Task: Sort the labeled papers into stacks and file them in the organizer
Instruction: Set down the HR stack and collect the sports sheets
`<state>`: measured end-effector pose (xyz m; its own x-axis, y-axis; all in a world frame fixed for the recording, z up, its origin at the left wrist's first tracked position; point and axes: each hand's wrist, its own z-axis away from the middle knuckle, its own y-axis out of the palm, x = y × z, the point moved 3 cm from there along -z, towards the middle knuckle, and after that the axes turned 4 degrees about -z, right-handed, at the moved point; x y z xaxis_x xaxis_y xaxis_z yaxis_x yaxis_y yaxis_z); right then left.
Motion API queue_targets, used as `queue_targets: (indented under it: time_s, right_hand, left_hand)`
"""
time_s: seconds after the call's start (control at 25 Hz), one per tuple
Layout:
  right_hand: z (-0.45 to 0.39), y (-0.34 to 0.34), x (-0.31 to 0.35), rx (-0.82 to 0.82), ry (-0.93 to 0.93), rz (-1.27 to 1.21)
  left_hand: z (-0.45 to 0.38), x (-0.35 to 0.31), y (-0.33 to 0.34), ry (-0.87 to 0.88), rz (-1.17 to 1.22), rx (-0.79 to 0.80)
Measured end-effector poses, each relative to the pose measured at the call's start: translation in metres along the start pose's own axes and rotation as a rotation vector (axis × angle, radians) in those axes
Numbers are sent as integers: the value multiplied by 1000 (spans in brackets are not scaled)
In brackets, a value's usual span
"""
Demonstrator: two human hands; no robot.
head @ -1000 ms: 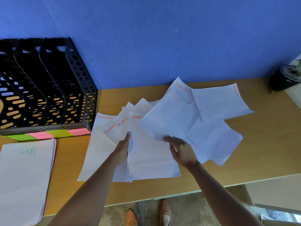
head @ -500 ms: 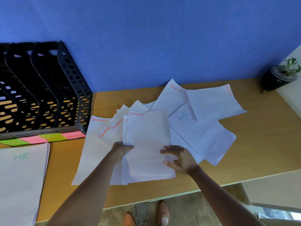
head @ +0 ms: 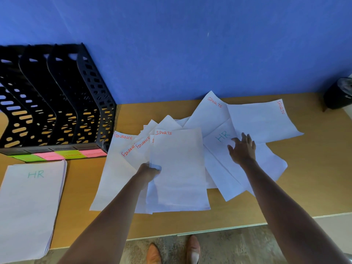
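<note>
- Head view: left hand grip pinches SPORTS sheet at its left edge, mid-bench.
- Right hand grip wide, fingers flat on HR sheet.
- HR stack lies before organizer.

"SPORTS" in red on sheet gripped by left hand. "FINANCE" x3 on sheets just left of it. "HR" in teal on sheet under right hand; 2 more "SPORTS" sheets beyond. "HR" on stack far left. Sticky-note labels unreadable.
</note>
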<state>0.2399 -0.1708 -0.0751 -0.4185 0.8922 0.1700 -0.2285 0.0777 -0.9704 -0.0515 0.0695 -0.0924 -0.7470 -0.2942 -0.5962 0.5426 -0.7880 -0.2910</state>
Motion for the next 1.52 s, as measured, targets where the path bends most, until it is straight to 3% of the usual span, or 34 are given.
queue_targets:
  time_s: [0.12, 0.28, 0.4, 0.64, 0.76, 0.92, 1.04, 1.28, 1.4, 1.52]
  right_hand:
    - [-8, 1, 0, -6, 39, 5]
    - [1, -17, 6, -257, -41, -170]
    - [28, -31, 28, -405, -230, -349]
    - [107, -26, 84, -509, -642, -516]
    - [141, -5, 100, -462, -880, -452]
    - [176, 24, 105, -329, -1144, -353]
    - [188, 33, 96, -227, -1236, -300]
    - [189, 40, 82, -35, -1271, -288]
    - [171, 27, 83, 45, -1185, -364]
    - [131, 4, 94, -24, -995, -593]
  left_hand:
    - [-2, -1, 0, 8, -14, 6]
    - [-3, -1, -1, -4, -21, -2]
    - [0, -3, -1, -16, 0, 3]
    - [12, -8, 1, -6, 242, 68]
    - [20, -10, -1, 8, 362, 56]
    - [27, -17, 1, 100, 618, 170]
    - [29, -18, 0, 4, 578, 153]
    - [15, -3, -8, -49, 180, 156]
    - [8, 1, -6, 7, 60, 59]
    - [0, 2, -4, 31, 43, 46]
